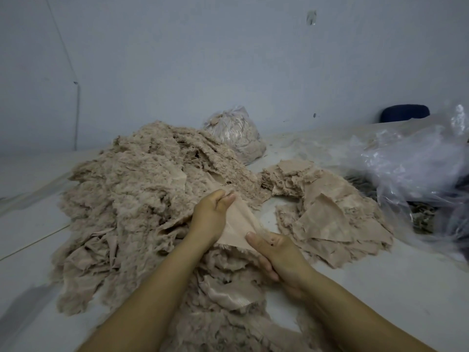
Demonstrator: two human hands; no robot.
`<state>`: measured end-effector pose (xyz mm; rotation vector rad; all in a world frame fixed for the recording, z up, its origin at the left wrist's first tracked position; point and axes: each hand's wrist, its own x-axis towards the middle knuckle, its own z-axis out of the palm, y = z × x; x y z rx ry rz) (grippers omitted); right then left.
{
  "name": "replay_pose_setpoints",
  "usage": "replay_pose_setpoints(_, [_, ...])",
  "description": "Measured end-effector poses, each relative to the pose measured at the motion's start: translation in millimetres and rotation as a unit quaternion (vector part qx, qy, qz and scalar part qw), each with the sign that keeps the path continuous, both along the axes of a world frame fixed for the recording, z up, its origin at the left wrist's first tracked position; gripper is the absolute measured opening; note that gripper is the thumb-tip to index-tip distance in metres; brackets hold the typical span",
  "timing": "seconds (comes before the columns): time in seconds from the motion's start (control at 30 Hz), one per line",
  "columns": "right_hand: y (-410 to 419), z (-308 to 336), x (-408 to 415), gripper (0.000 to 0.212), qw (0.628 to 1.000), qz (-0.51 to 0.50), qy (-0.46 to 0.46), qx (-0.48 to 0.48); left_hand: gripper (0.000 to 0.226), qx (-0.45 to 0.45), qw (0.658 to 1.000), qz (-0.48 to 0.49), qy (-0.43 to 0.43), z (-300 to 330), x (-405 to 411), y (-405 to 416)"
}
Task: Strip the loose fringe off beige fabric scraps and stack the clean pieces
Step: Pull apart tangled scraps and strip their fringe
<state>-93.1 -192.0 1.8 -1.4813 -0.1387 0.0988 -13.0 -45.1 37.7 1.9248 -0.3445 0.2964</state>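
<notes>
While no writing shows anywhere, left hand (212,214) and right hand (275,255) each pinch one beige scrap (238,224), fingers clamped on its edges, above the frayed heap (132,189). Stacked pieces (327,207) lie right; dim bag (236,133) contents probably fringe.

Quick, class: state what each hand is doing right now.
Left hand: pinches the top of the beige fabric scrap.
Right hand: grips the scrap's lower edge.
</notes>
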Motion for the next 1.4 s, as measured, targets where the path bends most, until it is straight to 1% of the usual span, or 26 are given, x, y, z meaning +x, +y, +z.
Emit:
replay_pose_setpoints(0.1, [-3, -1, -3, 0.053, 0.999, -0.014, -0.003, -0.033, 0.042, 0.033, 0.999, 0.009, -0.021, -5, 3, 0])
replay_pose_setpoints(0.17, [-5, 0, -4, 0.048, 0.998, -0.008, 0.0, -0.061, 0.042, 0.057, 0.998, 0.024, -0.034, -9, 4, 0])
replay_pose_setpoints(0.3, [-13, -7, -10, 0.042, 0.997, -0.023, 0.017, -0.064, 0.029, 0.044, 0.993, 0.104, -0.035, -2, 13, 20])
replay_pose_setpoints(0.33, [-15, -7, -12, 0.044, 0.997, -0.024, 0.015, -0.069, 0.029, 0.052, 0.993, 0.098, -0.034, 1, 14, 24])
replay_pose_setpoints(0.37, [-16, -5, -11, 0.046, 0.996, -0.027, 0.008, -0.081, 0.033, 0.061, 0.995, 0.071, -0.029, 4, 12, 23])
replay_pose_setpoints(0.43, [-14, 2, -5, 0.055, 0.992, -0.057, -0.024, -0.107, 0.038, 0.065, 0.998, -0.025, -0.008, 7, 2, 13])
replay_pose_setpoints(0.5, [-10, 9, 6, 0.061, 0.985, -0.095, -0.063, -0.126, 0.032, 0.077, 0.99, -0.118, 0.011, 4, -7, -3])
replay_pose_setpoints(0.53, [-6, 12, 9, 0.052, 0.983, -0.11, -0.076, -0.125, 0.027, 0.083, 0.986, -0.143, 0.012, 3, -10, -9])
replay_pose_setpoints(0.57, [-2, 14, 12, 0.035, 0.982, -0.122, -0.089, -0.116, 0.024, 0.086, 0.985, -0.152, 0.006, 1, -11, -13])
replay_pose_setpoints(0.6, [-1, 15, 15, 0.025, 0.978, -0.143, -0.107, -0.109, 0.025, 0.087, 0.985, -0.15, -0.004, 0, -10, -13])
replay_pose_setpoints(0.67, [-6, 10, 21, 0.03, 0.971, -0.189, -0.118, -0.088, 0.031, 0.093, 0.986, -0.142, 0.001, -2, -8, -12])
replay_pose_setpoints(0.73, [-13, 9, 22, 0.028, 0.967, -0.218, -0.115, -0.065, 0.031, 0.079, 0.985, -0.149, 0.031, -5, -8, -8])
replay_pose_setpoints(0.8, [-19, 6, 23, 0.034, 0.963, -0.228, -0.126, -0.065, 0.036, 0.068, 0.988, -0.135, 0.041, -8, -7, -6])
replay_pose_setpoints(0.87, [-22, 2, 24, 0.042, 0.959, -0.238, -0.132, -0.081, 0.041, 0.09, 0.989, -0.112, 0.038, -10, -7, -6])
replay_pose_setpoints(0.93, [-24, -2, 25, 0.044, 0.957, -0.245, -0.128, -0.092, 0.046, 0.099, 0.989, -0.101, 0.041, -11, -7, -6])
replay_pose_setpoints(1.0, [-30, -1, 23, 0.039, 0.956, -0.26, -0.11, -0.087, 0.045, 0.093, 0.99, -0.092, 0.053, -11, -8, -3])
replay_pose_setpoints(1.07, [-47, 3, 22, 0.028, 0.951, -0.29, -0.084, -0.07, 0.044, 0.07, 0.992, -0.075, 0.072, -10, -7, 10])
replay_pose_setpoints(1.1, [-59, 5, 22, 0.024, 0.945, -0.307, -0.081, -0.085, 0.045, 0.083, 0.993, -0.059, 0.062, -11, -6, 19])
replay_pose_setpoints(1.13, [-73, 7, 24, 0.016, 0.933, -0.321, -0.08, -0.14, 0.045, 0.126, 0.99, -0.042, 0.044, -11, -5, 29])
replay_pose_setpoints(1.17, [-86, 9, 26, 0.009, 0.915, -0.327, -0.065, -0.226, 0.044, 0.171, 0.984, -0.037, 0.029, -11, -5, 37])
replay_pose_setpoints(1.23, [-100, 9, 28, 0.04, 0.844, -0.337, -0.018, -0.417, 0.036, 0.218, 0.974, -0.056, 0.02, -12, -8, 47])
replay_pose_setpoints(1.27, [-96, 10, 26, 0.043, 0.815, -0.351, -0.048, -0.459, 0.028, 0.221, 0.972, -0.078, 0.03, -11, -11, 49])
replay_pose_setpoints(1.3, [-87, 11, 23, 0.035, 0.807, -0.359, -0.103, -0.458, 0.017, 0.22, 0.968, -0.109, 0.046, -9, -15, 51])
replay_pose_setpoints(1.33, [-73, 13, 18, 0.021, 0.819, -0.342, -0.16, -0.432, 0.013, 0.235, 0.959, -0.147, 0.065, -5, -21, 53])
replay_pose_setpoints(1.37, [-58, 12, 13, 0.011, 0.847, -0.283, -0.197, -0.404, 0.021, 0.28, 0.941, -0.175, 0.075, -4, -24, 56])
replay_pose_setpoints(1.4, [-41, 11, 8, 0.008, 0.88, -0.192, -0.201, -0.384, 0.033, 0.348, 0.915, -0.192, 0.067, -3, -25, 59])
